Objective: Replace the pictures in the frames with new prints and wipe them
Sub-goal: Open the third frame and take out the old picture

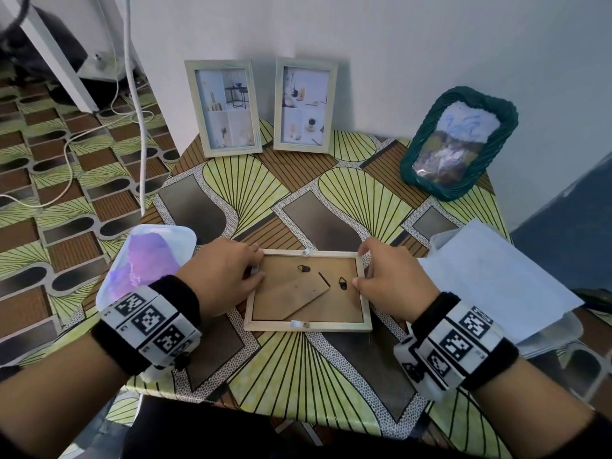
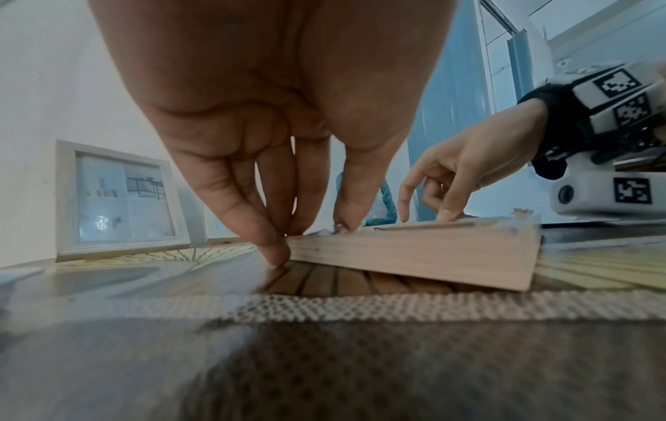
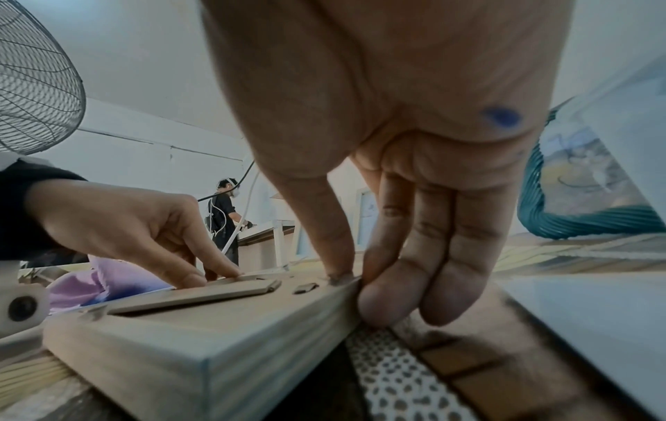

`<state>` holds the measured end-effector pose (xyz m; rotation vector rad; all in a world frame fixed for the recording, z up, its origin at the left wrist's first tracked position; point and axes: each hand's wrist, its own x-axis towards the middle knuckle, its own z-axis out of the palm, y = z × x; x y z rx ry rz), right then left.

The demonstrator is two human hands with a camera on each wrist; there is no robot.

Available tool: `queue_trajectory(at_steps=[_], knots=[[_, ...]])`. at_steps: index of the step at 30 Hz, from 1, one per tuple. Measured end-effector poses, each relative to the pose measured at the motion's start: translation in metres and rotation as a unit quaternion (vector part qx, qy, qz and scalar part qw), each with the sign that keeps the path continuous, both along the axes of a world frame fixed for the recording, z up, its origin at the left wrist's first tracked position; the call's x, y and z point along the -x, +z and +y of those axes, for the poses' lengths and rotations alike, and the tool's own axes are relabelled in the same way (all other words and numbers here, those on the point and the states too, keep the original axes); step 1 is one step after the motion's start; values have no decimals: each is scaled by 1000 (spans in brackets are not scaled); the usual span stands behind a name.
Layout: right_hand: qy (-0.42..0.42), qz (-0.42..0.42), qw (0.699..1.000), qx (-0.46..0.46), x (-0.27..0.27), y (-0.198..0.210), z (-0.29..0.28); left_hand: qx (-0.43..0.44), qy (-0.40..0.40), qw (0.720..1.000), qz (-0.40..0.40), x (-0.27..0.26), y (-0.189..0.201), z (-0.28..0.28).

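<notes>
Wooden frame (image 1: 308, 291) lies face-down, left hand (image 1: 218, 276) and right hand (image 1: 389, 279) pinching its short ends between thumb and curled fingers; uneven lifting could spill the loosened backing.

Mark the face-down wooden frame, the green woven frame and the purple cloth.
face-down wooden frame (image 1: 308, 326): head view, near rail.
green woven frame (image 1: 417, 140): head view, left woven border.
purple cloth (image 1: 149, 260): head view, cloth's middle.

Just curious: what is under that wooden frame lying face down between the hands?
Under the wooden frame only the patterned tablecloth shows. Its front, with any picture, faces down and is hidden.
</notes>
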<state>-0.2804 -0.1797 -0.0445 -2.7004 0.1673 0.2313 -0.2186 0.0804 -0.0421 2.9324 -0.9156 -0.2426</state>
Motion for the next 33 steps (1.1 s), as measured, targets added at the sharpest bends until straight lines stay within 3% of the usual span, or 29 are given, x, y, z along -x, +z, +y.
queue_trajectory(at_steps=[7, 12, 17, 21, 25, 27, 33], knots=[[-25, -6, 999, -24, 7, 6, -3, -5, 22, 999, 24, -3, 9, 3], [21, 73, 997, 20, 28, 23, -8, 57, 22, 997, 52, -8, 16, 6], [7, 152, 984, -96, 34, 24, -3, 72, -49, 995, 53, -1, 6, 5], [-23, 109, 985, -134, 18, 26, -3, 83, -33, 995, 40, 5, 4, 12], [-11, 17, 999, -32, -5, 20, -3, 88, -24, 995, 40, 16, 6, 19], [-12, -12, 999, -40, -15, 19, -1, 111, -14, 992, 52, 24, 6, 22], [47, -14, 999, -23, -30, 15, 10, 202, 10, 969, 138, 40, 3, 28]])
